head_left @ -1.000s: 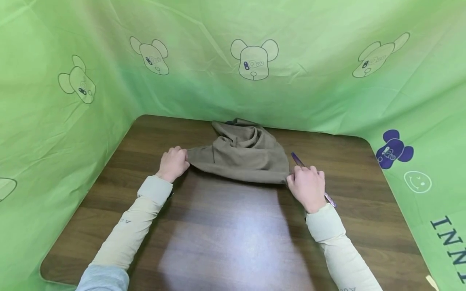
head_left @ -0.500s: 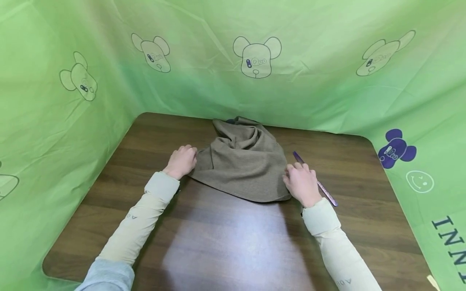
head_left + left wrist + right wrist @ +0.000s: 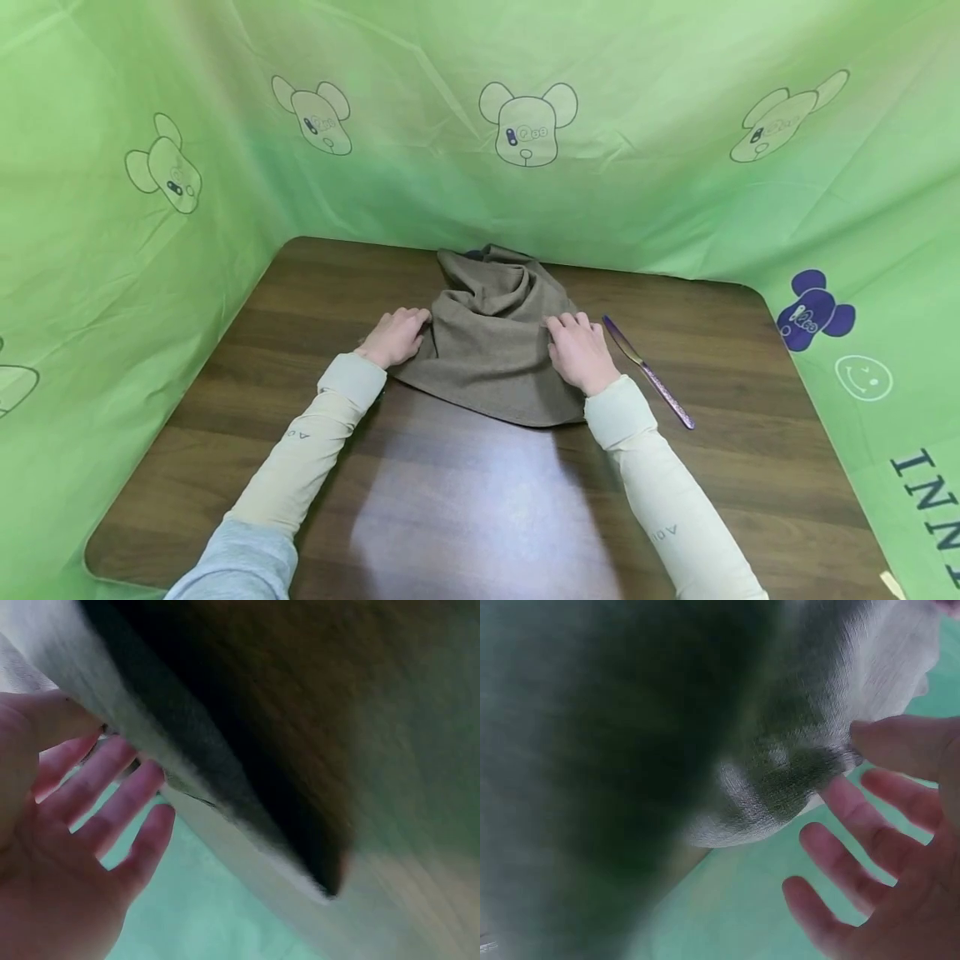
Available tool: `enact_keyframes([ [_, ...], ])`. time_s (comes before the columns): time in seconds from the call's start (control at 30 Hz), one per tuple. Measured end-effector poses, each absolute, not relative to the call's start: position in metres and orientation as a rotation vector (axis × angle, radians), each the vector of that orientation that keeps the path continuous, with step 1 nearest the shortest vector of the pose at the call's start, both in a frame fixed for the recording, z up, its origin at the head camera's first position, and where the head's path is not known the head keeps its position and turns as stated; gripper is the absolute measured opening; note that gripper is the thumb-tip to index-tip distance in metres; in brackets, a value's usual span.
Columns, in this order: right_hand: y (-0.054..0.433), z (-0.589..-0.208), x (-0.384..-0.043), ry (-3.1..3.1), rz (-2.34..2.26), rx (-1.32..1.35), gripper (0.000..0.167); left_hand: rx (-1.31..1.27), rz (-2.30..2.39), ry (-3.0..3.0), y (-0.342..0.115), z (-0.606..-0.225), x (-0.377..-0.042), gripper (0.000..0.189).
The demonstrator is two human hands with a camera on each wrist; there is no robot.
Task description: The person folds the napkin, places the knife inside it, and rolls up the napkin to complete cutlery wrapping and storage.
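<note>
Cloth [image 3: 487, 358] on table [image 3: 750, 375], knife [image 3: 642, 365] at right, curtain [image 3: 412, 183] behind

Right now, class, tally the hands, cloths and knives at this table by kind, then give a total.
Hands: 2 (left hand, right hand)
Cloths: 1 (brown cloth)
Knives: 1 (purple-handled knife)
Total: 4

On the curtain's [image 3: 840, 217] right side I read big letters [image 3: 928, 492], I, N, N, the next cut off. Beside them I see a winking smiley [image 3: 864, 377]. Markings on bear heads [image 3: 528, 132] and sleeves [image 3: 637, 462] aren't clear to me.
</note>
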State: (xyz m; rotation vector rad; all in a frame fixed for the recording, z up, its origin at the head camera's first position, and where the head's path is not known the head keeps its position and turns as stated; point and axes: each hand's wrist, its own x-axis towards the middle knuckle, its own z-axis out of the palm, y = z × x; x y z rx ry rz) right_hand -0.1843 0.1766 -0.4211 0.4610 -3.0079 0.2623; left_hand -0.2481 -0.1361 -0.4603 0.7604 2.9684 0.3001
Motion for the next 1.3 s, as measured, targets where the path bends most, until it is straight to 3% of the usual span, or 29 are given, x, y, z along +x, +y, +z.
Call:
enact_keyframes([
  [0.13,0.173,-0.421,-0.186,-3.010,0.205,0.419,0.021,0.735,0.272,3.028,-0.135,-0.461,-0.247,0.021],
  [0.27,0.173,-0.422,-0.186,-3.017,0.170,0.389,0.016,0.700,0.246,3.075,-0.136,-0.460,-0.245,0.018],
  [0.57,0.172,-0.419,-0.177,-2.955,0.076,0.205,0.018,0.248,0.180,3.135,-0.146,-0.448,-0.234,0.029],
  [0.73,0.167,-0.409,-0.171,-3.076,0.157,0.445,0.024,0.135,0.070,2.918,-0.152,-0.422,-0.225,0.026],
  [0.87,0.173,-0.402,-0.171,-3.125,0.282,0.627,0.024,0.142,0.016,2.794,-0.159,-0.402,-0.222,0.028],
  [1.07,0.190,-0.402,-0.175,-3.102,0.274,0.408,0.024,0.351,0.376,2.907,-0.151,-0.400,-0.233,0.023],
  [1.3,0.190,-0.413,-0.177,-3.388,0.329,0.336,0.035,0.406,0.692,2.777,-0.136,-0.411,-0.246,0.042],
])
